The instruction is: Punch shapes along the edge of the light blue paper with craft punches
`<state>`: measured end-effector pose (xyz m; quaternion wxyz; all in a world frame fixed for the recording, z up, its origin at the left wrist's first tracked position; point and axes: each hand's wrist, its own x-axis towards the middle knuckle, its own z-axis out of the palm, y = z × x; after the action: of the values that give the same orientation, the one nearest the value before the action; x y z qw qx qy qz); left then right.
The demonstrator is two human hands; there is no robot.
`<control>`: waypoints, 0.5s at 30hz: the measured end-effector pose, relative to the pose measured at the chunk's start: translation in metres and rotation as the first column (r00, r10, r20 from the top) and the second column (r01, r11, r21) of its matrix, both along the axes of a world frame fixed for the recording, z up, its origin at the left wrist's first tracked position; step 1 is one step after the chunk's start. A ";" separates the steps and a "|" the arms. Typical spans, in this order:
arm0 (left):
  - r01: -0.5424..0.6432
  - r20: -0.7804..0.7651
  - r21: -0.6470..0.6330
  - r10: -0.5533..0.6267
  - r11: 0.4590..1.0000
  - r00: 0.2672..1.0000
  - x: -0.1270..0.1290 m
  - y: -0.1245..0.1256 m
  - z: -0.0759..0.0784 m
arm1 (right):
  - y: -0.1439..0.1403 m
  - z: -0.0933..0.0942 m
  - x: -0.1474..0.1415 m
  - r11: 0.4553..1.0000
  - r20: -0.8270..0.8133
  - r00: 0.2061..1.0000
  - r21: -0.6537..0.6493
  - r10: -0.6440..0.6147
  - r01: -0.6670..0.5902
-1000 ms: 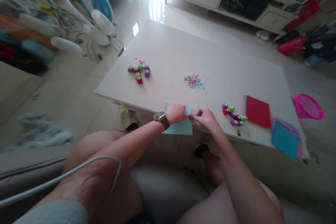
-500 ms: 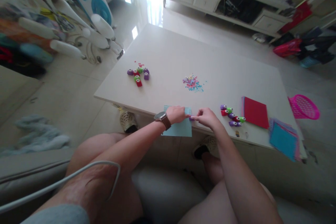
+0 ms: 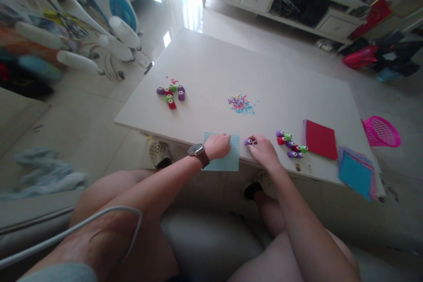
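Note:
A light blue sheet of paper point(image 3: 233, 161) lies at the near table edge and overhangs it, with small punched marks along its top and right borders. My left hand point(image 3: 218, 145), wearing a wristwatch point(image 3: 197, 150), rests on this sheet with its fingers bent and holds it down. Just right of the paper, my right hand point(image 3: 262, 150) pinches a small purple craft punch point(image 3: 248, 142) between thumb and fingers. The punch stands apart from the sheet. Further right sits a group of purple, green and red punches point(image 3: 292, 145).
Tiny paper cutouts point(image 3: 241, 103) lie mid-table. More punches point(image 3: 170, 92) with red bits stand at the left. A red paper stack point(image 3: 320, 139) and a blue-topped stack point(image 3: 355, 174) lie at the right, near a pink basket point(image 3: 381, 132). A white cable point(image 3: 82, 224) crosses my left arm.
My right hand has moved the purple punch away from the paper's right edge, a little to the right. My left hand has drawn back left, its fingers now more bent.

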<state>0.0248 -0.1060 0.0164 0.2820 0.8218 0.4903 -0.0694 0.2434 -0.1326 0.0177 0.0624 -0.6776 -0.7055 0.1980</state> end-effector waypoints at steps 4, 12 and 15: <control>0.000 -0.001 0.011 0.000 1.000 1.000 -0.001 -0.001 0.000 | 0.000 0.004 0.012 0.999 0.120 0.992 -0.028 -0.029 0.033; -0.004 -0.003 0.033 0.004 0.999 1.000 0.001 -0.002 -0.001 | 0.000 0.010 -0.001 0.995 0.005 1.000 -0.098 0.031 -0.030; -0.005 -0.004 0.040 0.005 0.999 1.000 0.001 -0.002 -0.002 | 0.000 0.011 -0.008 0.985 0.007 1.000 -0.172 0.020 -0.018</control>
<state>0.0259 -0.1083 0.0146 0.2647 0.8259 0.4942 -0.0604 0.2357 -0.1328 0.0284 -0.0014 -0.6746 -0.6924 0.2559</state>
